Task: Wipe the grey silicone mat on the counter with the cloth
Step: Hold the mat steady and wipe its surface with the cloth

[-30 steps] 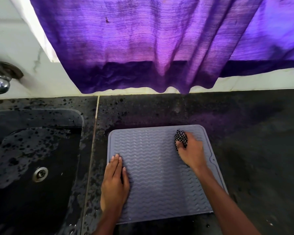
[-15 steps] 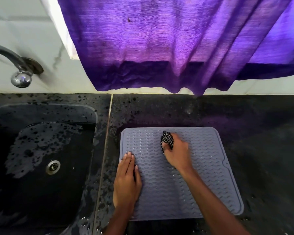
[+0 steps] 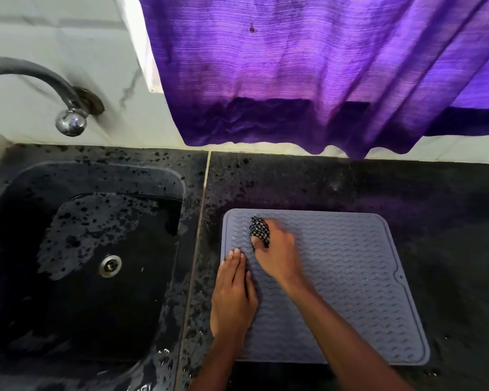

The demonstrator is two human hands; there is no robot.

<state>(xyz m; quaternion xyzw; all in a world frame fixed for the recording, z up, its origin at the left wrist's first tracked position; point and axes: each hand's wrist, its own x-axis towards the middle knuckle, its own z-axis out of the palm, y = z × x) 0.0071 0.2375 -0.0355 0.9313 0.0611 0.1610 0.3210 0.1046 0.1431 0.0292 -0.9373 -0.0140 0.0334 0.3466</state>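
Black counter [image 3: 350,187] carries the mat [image 3: 350,277]; right hand [image 3: 277,255] grips the cloth [image 3: 259,228] on it, left hand [image 3: 233,294] presses flat, fingers [image 3: 235,262] straight.

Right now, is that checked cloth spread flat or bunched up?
Bunched up: the checked cloth is a small wad gripped in the right hand, covering only a little patch of the grey silicone mat.

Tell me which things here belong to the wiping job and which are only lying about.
Job: grey mat; checked cloth; right hand gripping it; left hand flat on the mat.
Lying about: sink; tap; purple curtain.
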